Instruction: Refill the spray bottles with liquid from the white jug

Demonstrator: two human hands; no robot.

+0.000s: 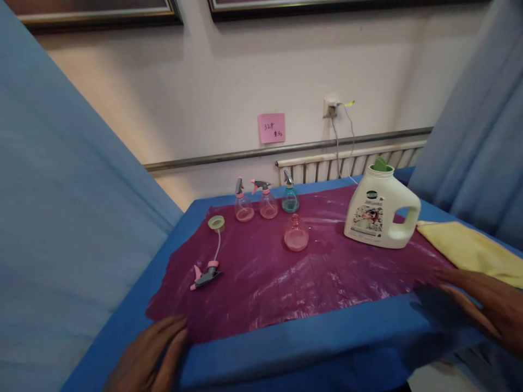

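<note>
Both hands (pixel 149 354) (pixel 486 305), apparently unclenched, are empty; the grey spray head (pixel 207 277) points its nozzle (pixel 193 287) left, tube (pixel 217 247) stretching away.

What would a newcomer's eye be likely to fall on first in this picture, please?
Probably the large cream jug, upright toward the right of the shiny maroon sheet. Next might come the open pink bottle near the sheet's middle, then the detached gray-and-pink spray head lying on its left part.
</note>
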